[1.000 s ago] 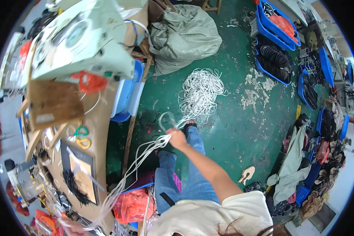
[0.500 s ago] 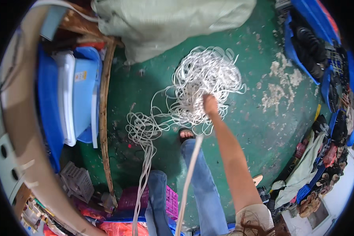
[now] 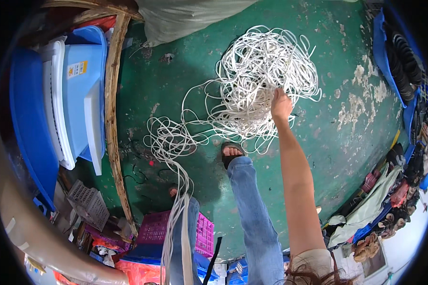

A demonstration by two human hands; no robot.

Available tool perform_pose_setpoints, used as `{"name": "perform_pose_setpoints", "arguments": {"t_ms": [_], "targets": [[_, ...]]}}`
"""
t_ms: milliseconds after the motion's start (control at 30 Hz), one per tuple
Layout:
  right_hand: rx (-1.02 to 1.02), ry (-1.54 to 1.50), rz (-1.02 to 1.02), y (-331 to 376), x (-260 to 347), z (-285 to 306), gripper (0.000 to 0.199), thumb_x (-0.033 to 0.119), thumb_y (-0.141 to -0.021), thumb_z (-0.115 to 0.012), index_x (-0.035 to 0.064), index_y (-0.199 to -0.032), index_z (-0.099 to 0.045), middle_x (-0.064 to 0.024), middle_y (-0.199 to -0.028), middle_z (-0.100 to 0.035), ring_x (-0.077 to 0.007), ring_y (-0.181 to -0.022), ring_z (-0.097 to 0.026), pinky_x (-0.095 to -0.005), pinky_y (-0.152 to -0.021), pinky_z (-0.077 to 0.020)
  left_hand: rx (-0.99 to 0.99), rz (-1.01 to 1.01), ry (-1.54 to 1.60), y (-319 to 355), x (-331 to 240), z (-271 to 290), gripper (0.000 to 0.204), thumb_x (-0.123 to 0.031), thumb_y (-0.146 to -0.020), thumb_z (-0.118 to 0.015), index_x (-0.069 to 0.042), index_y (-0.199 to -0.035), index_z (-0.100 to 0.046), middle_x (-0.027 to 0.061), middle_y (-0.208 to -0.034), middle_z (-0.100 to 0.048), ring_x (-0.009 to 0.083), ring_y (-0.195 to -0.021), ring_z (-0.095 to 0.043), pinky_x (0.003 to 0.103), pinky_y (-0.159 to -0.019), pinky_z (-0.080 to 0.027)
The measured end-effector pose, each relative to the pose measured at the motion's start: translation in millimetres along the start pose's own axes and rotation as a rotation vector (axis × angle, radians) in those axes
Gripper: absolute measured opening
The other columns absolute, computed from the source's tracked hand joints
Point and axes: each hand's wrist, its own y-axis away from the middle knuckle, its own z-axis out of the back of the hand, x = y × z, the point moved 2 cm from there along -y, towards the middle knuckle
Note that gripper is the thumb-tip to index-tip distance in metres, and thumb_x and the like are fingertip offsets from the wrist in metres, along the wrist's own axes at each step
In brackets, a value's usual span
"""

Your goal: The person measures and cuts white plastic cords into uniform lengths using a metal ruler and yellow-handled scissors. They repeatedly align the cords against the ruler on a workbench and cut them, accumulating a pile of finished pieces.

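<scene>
the right hand (image 3: 281, 106) has come down to the white cord heap (image 3: 259, 71), lying mostly far-left of it on the green floor (image 3: 166, 90); its grip looks uncertain from here, left hand unseen.

1. Head camera, the left one of a worn pair, is looking steeply down from head height onto the green floor (image 3: 328, 156).
2. View is standing upright, unmirrored: far is running to the top edge, near to the bottom, where the right forearm (image 3: 297, 185) is entering.
3. Pale sleeve (image 3: 314, 256) is sitting close to the lens; right hand (image 3: 281, 106) and white cord heap (image 3: 264, 71) are lying farther off.
4. Fisheye is curving the wooden post (image 3: 112, 95) at left and crowding the blue tray (image 3: 383, 52) toward the right rim.
</scene>
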Motion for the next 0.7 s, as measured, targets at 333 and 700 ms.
{"name": "perform_pose_setpoints", "arguments": {"t_ms": [333,700], "targets": [[-0.313,-0.707,0.22,122,112,297,0.008,0.005,-0.081,-0.062,0.0005,-0.084,-0.057,-0.006,-0.072,-0.054,-0.0111,-0.059,-0.047,-0.0245,-0.053,-0.0406,0.147,-0.387,-0.191,54,-36,69,0.03,-0.031,-0.097,-0.033,-0.009,-0.079,-0.04,0.0018,-0.077,-0.037,0.0142,-0.071,-0.037,0.028,-0.062,-0.034],[-0.811,-1.411,1.235,408,350,863,0.026,0.023,-0.087,-0.058,0.0022,-0.092,-0.044,-0.0126,-0.085,-0.051,-0.0132,-0.059,-0.05,-0.0217,-0.043,-0.0433,0.236,-1.164,1.046,74,-73,342,0.038,-0.025,-0.094,-0.041,0.003,-0.12,-0.044,0.0047,-0.101,-0.055,0.0089,-0.079,-0.049,0.021,-0.072,-0.042]]}}
